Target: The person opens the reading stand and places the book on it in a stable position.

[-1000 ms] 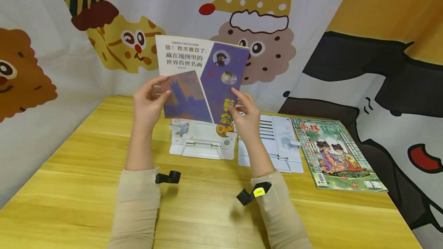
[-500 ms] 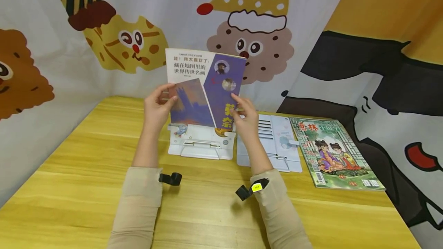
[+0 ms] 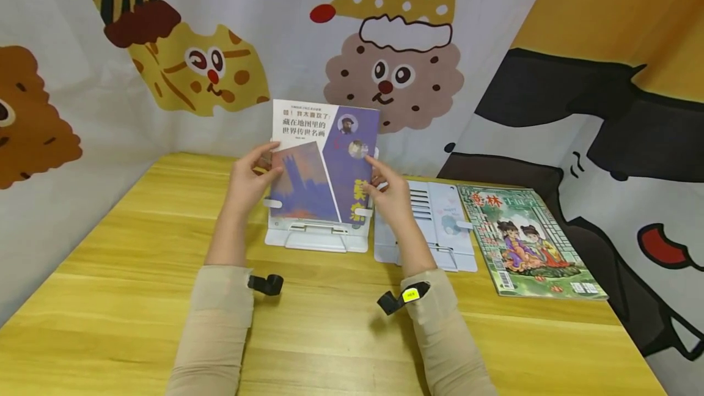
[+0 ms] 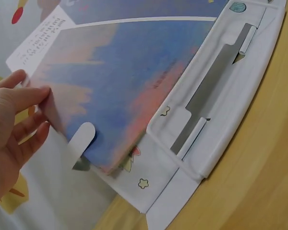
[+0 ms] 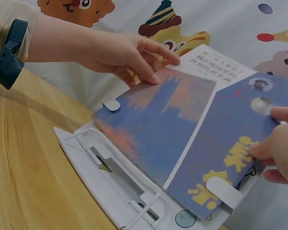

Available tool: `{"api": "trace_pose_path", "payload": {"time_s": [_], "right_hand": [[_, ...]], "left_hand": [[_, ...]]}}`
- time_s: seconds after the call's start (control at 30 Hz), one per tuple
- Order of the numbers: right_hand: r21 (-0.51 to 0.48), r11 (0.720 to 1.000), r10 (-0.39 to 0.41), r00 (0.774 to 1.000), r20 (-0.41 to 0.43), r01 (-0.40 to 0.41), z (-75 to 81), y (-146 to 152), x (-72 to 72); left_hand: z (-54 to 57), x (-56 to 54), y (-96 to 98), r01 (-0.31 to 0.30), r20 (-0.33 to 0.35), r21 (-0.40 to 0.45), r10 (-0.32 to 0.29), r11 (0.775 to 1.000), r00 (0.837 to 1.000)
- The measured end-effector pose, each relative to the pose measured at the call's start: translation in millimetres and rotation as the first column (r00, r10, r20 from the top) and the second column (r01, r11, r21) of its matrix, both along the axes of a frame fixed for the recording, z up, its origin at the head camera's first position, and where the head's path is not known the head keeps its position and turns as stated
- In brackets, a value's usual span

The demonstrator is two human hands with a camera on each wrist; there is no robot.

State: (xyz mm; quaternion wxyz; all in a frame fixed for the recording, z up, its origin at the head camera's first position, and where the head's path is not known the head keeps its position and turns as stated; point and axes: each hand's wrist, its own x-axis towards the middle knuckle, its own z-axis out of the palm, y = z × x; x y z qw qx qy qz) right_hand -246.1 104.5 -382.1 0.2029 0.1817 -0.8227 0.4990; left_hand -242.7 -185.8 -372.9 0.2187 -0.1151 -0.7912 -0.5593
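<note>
A book with a white and purple cover and a painting of a tower stands tilted back on a white book stand. My left hand pinches its left edge between thumb and fingers. On the opposite edge, my right hand pinches it near the yellow characters. A white side clip of the stand overlaps the cover's lower left in the left wrist view. Another clip lies over the lower right corner. The wire rest runs along the book's bottom edge.
To the right, a second white book stand lies folded on the wooden table. Beside it is a green magazine with two cartoon figures, close to the table's right edge. A cartoon-printed curtain hangs behind the table.
Both hands have lowered the book from above the stand down onto it. The stand's side clips now show in front of the cover. The folded stand and magazine stay put.
</note>
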Motion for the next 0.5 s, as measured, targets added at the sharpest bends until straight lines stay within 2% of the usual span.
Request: {"api": "trace_pose_path", "payload": {"time_s": [0.37,0.5], "right_hand": [[0.170,0.983,0.057,0.994,0.088,-0.072,4.7,5,3.6],[0.237,0.965,0.079,0.986,0.148,-0.113,6.8,6,5.6]], "left_hand": [[-1.9,2.0,-13.2,0.028,0.036,-0.135,-0.024,0.990,0.999],[0.3,5.2,-17.2,0.047,0.089,-0.171,-0.032,0.984,0.996]]}}
